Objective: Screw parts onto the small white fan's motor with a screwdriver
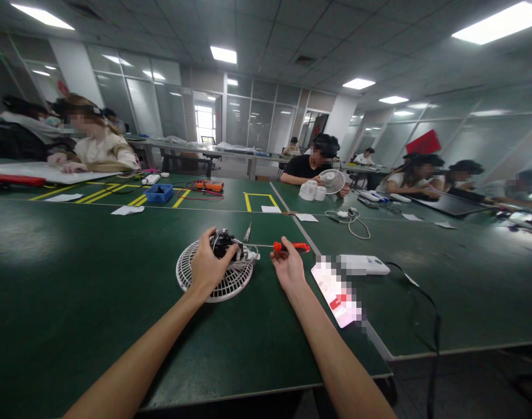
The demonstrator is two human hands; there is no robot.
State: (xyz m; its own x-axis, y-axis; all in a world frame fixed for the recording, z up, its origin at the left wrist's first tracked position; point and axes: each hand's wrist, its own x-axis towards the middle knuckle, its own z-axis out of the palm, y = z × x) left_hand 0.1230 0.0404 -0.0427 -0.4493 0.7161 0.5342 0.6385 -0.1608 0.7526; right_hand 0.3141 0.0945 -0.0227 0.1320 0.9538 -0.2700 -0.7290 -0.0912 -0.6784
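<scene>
A round white fan grille (188, 269) lies flat on the green table, with a black fan motor (223, 243) and a white cord on top of it. My left hand (207, 262) is closed around the motor, thumb on its right side. In my right hand (288, 265) is a screwdriver (297, 247) with a red-orange handle, pinched between thumb and fingers. Its shaft points left, toward the motor's right side; whether the tip touches a screw is too small to tell. A small pointed grey-white piece (248, 232) lies just behind the motor.
A lit phone (336, 294) and a white power bank-like device (364, 265) with a black cable lie at right. Farther back are a blue bin (159, 194), an orange meter (209, 185) and a white cable (357, 224). Across the table a person (312, 166) holds another grille.
</scene>
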